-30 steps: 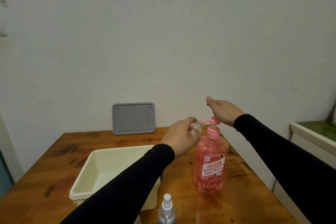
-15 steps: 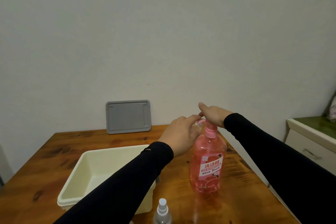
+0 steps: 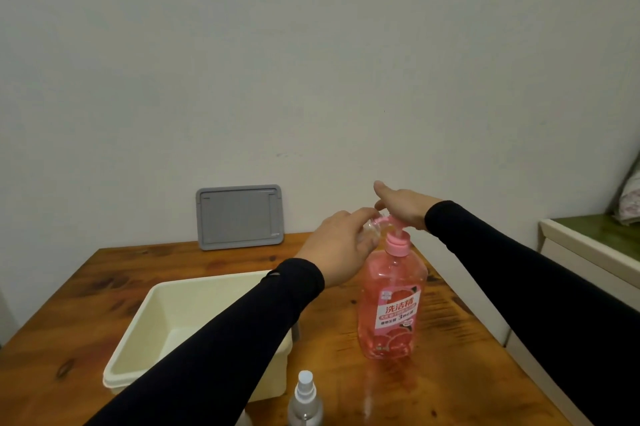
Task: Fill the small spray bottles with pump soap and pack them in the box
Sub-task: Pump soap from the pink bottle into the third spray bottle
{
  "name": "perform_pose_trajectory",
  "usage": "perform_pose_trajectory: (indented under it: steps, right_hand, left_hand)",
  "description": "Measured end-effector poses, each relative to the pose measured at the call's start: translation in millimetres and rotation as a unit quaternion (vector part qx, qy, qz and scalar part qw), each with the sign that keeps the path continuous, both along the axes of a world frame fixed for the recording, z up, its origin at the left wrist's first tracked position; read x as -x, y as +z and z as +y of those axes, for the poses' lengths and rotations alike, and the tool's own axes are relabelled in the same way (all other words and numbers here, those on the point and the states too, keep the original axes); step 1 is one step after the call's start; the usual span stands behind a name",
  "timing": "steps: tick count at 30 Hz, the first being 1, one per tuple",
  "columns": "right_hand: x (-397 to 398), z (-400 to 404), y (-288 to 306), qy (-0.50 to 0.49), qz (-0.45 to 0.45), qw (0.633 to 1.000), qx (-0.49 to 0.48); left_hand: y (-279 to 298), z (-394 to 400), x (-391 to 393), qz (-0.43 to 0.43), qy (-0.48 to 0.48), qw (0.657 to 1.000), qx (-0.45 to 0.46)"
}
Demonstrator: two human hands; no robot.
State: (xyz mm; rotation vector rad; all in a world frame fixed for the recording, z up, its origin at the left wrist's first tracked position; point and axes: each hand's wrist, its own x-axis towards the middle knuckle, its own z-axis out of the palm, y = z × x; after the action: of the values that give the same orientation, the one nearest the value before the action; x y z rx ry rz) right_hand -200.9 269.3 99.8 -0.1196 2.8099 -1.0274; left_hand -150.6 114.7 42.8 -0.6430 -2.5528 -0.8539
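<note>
A pink pump soap bottle (image 3: 391,304) stands upright on the wooden table (image 3: 450,356). My right hand (image 3: 403,206) lies palm down on its pump head, fingers spread. My left hand (image 3: 341,245) grips a small clear spray bottle (image 3: 374,228) held under the pump spout; most of that bottle is hidden by my fingers. A second small spray bottle (image 3: 305,401) with a white nozzle stands at the near table edge. The cream box (image 3: 138,332) sits to the left, partly under my left forearm.
A grey lid (image 3: 239,217) leans upright against the wall at the table's back edge. A white cabinet (image 3: 588,252) with a green top stands to the right of the table.
The pump head sits higher again than half a second ago, with my right hand still on it. The view has shifted slightly. My left hand keeps the small bottle at the spout.
</note>
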Motion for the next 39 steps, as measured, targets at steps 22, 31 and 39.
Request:
perform_pose_trajectory:
  steps: [22,31,39]
  right_hand:
    - [-2,0,-22,0.006,0.023,0.999,0.022]
    - [-6,0,-2,0.003,0.025,0.999,0.026]
    - [-4,-1,-20,0.008,0.007,1.0,0.021]
  left_hand:
    - [-13,1,-1,-0.011,-0.007,1.0,-0.004]
    - [0,0,-1,-0.005,-0.01,1.0,-0.01]
    - [-15,0,0,-0.007,-0.01,1.0,-0.007]
